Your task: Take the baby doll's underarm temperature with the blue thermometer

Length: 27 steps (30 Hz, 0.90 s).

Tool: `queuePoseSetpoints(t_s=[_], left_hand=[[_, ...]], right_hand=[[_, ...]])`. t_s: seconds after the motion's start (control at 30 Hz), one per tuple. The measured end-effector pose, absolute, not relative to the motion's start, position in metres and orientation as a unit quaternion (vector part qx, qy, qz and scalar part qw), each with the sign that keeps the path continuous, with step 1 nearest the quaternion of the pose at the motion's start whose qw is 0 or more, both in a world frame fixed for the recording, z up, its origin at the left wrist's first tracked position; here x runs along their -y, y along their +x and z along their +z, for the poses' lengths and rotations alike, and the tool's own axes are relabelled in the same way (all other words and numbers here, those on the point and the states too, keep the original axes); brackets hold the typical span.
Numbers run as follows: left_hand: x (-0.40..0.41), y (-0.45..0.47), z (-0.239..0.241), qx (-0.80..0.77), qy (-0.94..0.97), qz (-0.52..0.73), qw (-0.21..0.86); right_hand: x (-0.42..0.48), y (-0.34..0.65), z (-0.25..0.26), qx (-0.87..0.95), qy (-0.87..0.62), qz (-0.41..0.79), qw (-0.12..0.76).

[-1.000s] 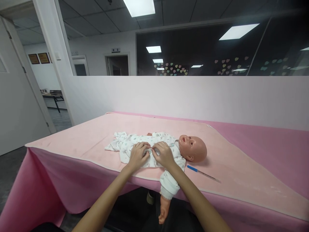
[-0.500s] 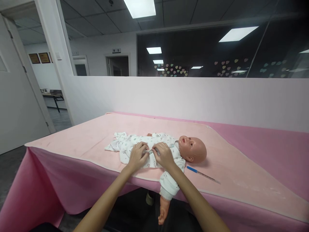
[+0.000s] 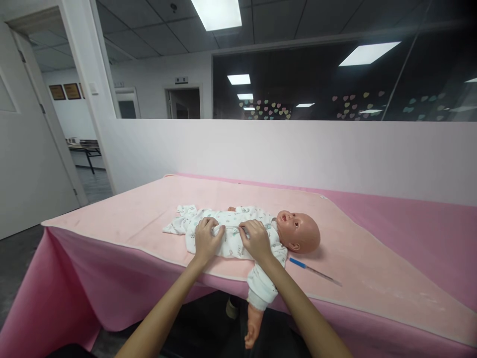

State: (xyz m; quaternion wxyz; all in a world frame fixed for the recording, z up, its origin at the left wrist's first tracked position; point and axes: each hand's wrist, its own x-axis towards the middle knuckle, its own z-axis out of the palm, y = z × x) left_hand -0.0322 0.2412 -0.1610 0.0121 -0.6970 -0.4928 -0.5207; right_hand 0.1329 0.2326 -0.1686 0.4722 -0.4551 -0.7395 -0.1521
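Note:
A baby doll (image 3: 299, 232) lies on its back with its head to the right, dressed in a white printed romper (image 3: 233, 248). One of its arms (image 3: 254, 320) hangs over the table's front edge. My left hand (image 3: 207, 239) is closed on the romper's front edge over the lower belly. Closer to the chest, my right hand (image 3: 256, 239) pinches the same edge. A stretch of that edge runs taut between the two hands. The fingertips partly hide the cloth they hold.
A thin clear rod with a blue end (image 3: 298, 263), perhaps a thermometer, lies beside the doll's head. Pink cloths (image 3: 126, 209) cover the table and drape over its front. Behind stands a white half wall (image 3: 283, 154) with glass above, and a door (image 3: 33, 144) is at the left.
My left hand has moved left along the romper's front edge, widening the gap between my hands. My right hand has stayed almost in place. The doll lies as before.

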Motion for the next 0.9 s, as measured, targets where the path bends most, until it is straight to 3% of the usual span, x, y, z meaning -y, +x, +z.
queuePoseSetpoints(t_s=[0.9], left_hand=[[-0.2423,-0.0319,-0.1637,0.551,-0.683,-0.474,0.077]], right_hand=[[-0.2304,0.1371,-0.165,0.635,-0.539,-0.204,0.515]])
